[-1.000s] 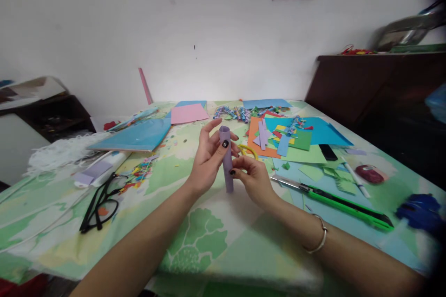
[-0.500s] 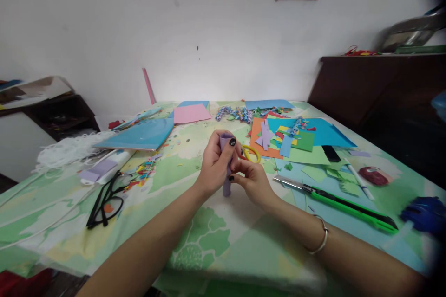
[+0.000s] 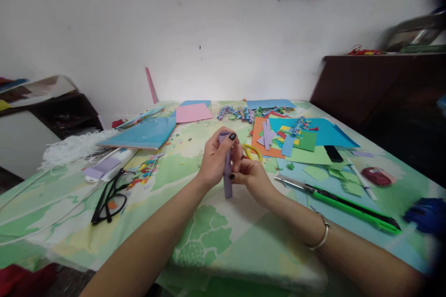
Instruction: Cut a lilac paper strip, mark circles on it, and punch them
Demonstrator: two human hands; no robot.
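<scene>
while left fingers (image 3: 223, 147) and right fingers (image 3: 241, 178) clamp lilac paper tube (image 3: 227, 169) | slim, plain | nearly upright | open-topped

1. Left hand (image 3: 216, 160) grips near-upright rolled purple paper tube (image 3: 228, 188), thumb near top rim.
2. Right hand (image 3: 256, 181) pinches tube lower down, thumb on its side.
3. Yellow looped handle (image 3: 259, 153) just beyond right hand.
4. Green-and-black box cutter (image 3: 351, 205), metal blade out, right side.
5. Black-framed glasses (image 3: 103, 199), left side, on green-and-white floral tablecloth (image 3: 211, 236).
6. Pink rectangular paper sheet (image 3: 193, 113), far end.
</scene>
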